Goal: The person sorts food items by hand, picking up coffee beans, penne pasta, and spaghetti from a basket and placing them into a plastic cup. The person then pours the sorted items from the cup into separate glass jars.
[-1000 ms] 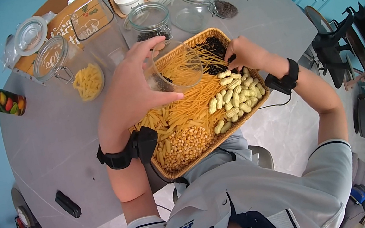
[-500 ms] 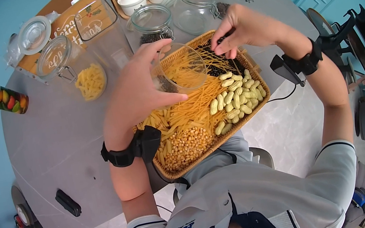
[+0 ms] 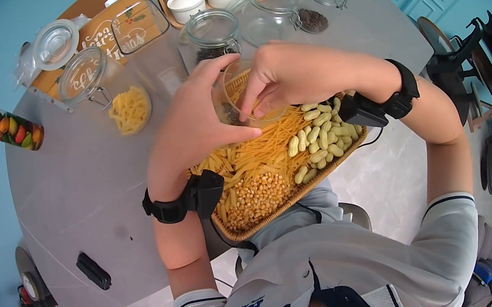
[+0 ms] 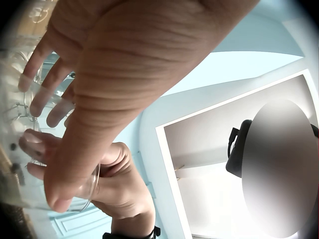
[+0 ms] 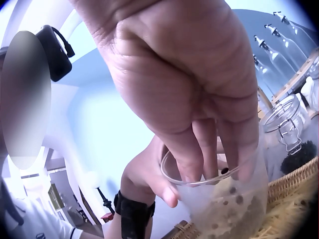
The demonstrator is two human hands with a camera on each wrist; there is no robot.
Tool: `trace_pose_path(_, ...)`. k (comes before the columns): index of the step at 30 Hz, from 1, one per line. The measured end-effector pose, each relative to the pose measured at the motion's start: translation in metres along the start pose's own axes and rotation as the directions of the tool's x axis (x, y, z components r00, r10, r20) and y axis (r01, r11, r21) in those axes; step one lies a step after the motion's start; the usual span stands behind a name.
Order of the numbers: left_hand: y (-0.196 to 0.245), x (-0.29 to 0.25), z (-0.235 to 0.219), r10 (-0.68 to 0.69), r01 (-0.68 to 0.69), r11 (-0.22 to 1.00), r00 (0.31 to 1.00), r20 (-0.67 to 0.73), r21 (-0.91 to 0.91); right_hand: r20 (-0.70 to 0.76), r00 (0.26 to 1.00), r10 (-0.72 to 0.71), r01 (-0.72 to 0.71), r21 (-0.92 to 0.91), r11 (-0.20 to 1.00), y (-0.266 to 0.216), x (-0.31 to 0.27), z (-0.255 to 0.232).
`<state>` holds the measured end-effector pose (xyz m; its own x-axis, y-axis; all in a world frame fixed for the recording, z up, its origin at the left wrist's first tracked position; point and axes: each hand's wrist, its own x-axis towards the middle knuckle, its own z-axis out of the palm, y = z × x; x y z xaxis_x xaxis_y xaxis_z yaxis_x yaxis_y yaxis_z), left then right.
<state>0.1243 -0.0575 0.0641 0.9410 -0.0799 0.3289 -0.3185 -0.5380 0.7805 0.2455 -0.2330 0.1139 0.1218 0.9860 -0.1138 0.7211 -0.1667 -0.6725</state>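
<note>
My left hand [image 3: 192,110] holds a clear cup [image 5: 229,214] by its side, thumb and fingers around it, over a wicker basket [image 3: 296,195]. Into the cup's mouth reach the fingers of my right hand [image 3: 297,69], pointing down. Dark beans [image 5: 239,199] show through the cup wall, and one sits by the fingers near the rim. Below the hands the basket bears yellow spaghetti [image 3: 273,142], peanuts [image 3: 325,137], corn kernels [image 3: 254,197] and short pasta tubes [image 3: 221,161]. My right hand and forearm cover the basket's far corner.
Beyond the basket stand a clip-top jar with dark contents [image 3: 214,37], white lidded pots [image 3: 187,4] and a jar of pasta tubes [image 3: 131,108]. A jar of colourful peppers [image 3: 15,130] is at the left. A black case [image 3: 92,270] lies on the grey table [image 3: 64,205].
My right hand lifted from the black beans in the basket's far right corner and moved left into the cup's mouth. My left hand keeps holding the cup, nearly in place.
</note>
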Motion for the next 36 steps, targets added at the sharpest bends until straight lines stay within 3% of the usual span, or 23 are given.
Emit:
trace_pose_path(2,0.0,0.0,0.0,-0.01,0.01,1.0,1.0,-0.002,-0.002,0.006,0.999,0.044,-0.044,0.068,0.997,-0.002,-0.003,-0.001)
trace_pose_path(6,-0.004,0.001,0.0,-0.047,0.046,0.998,0.999,-0.02,-0.032,-0.232,0.971,0.057,-0.034,0.104,0.994,-0.003,-0.017,0.001)
trace_pose_path(8,-0.005,0.0,0.001,-0.061,0.058,0.996,0.998,-0.036,-0.065,-0.383,0.922,0.062,-0.01,0.136,0.991,0.002,-0.024,0.005)
trace_pose_path(9,-0.005,0.0,0.002,-0.06,0.056,0.995,0.997,-0.048,-0.08,-0.428,0.891,0.152,-0.045,0.251,0.967,0.001,-0.029,0.006)
trace_pose_path(13,-0.003,0.001,0.003,-0.114,0.108,0.988,0.992,-0.059,-0.107,-0.634,0.748,0.195,0.135,0.434,0.891,0.034,-0.038,0.029)
trace_pose_path(15,-0.004,0.001,0.002,-0.13,0.121,0.984,0.989,-0.063,-0.134,-0.679,0.7,0.219,0.239,0.513,0.824,0.046,-0.041,0.036)
trace_pose_path(18,-0.01,0.001,0.002,-0.126,0.11,0.981,0.988,-0.091,-0.157,-0.683,0.724,0.1,0.305,0.446,0.842,0.05,-0.038,0.054)
trace_pose_path(19,-0.011,0.002,0.002,-0.12,0.102,0.982,0.987,-0.103,-0.162,-0.579,0.807,0.114,0.183,0.43,0.884,0.051,-0.038,0.059)
trace_pose_path(22,-0.001,0.004,0.005,-0.155,0.127,0.963,0.982,-0.105,-0.237,-0.618,0.784,0.065,0.131,0.267,0.955,0.047,-0.029,0.076)
trace_pose_path(28,-0.004,0.008,0.016,-0.132,0.055,0.908,0.978,-0.159,-0.415,-0.669,0.733,0.123,0.181,0.366,0.913,0.049,-0.019,0.065)
trace_pose_path(31,-0.013,0.01,0.019,-0.026,-0.097,0.946,0.928,-0.372,-0.309,-0.726,0.671,0.149,0.145,0.326,0.934,0.051,-0.022,0.049)
trace_pose_path(33,-0.003,0.011,0.008,-0.119,-0.118,0.904,0.852,-0.509,-0.41,-0.787,0.606,0.114,0.123,0.235,0.964,0.058,-0.024,0.032)
trace_pose_path(34,0.001,0.011,0.002,-0.17,-0.135,0.88,0.805,-0.568,-0.456,-0.797,0.598,0.079,0.047,0.133,0.99,0.059,-0.027,0.02)
trace_pose_path(36,-0.004,0.009,-0.009,-0.246,-0.208,0.812,0.724,-0.644,-0.545,-0.823,0.565,0.053,0.044,0.094,0.995,0.055,-0.026,-0.001)
